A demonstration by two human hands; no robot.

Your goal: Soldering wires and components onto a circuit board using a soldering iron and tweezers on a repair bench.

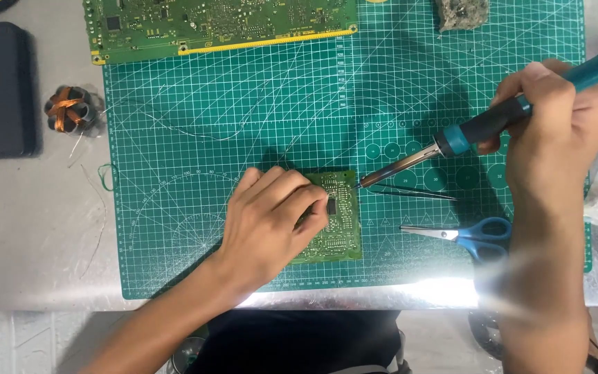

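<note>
the steel counter [29,228] carries a green cutting mat [243,125], with a large circuit board [216,24] at its top edge. near the mat's middle, the left hand [271,221] presses flat, fingers loosely spread, on a small green circuit board [340,221]. the right hand [555,131] has its fingers wrapped round a soldering iron [465,135], tip at the board's upper right corner. blue scissors [468,234] lie nearby.

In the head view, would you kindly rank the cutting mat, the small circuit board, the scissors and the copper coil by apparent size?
1. cutting mat
2. small circuit board
3. scissors, part hidden by the right forearm, so its place is unsure
4. copper coil
</note>
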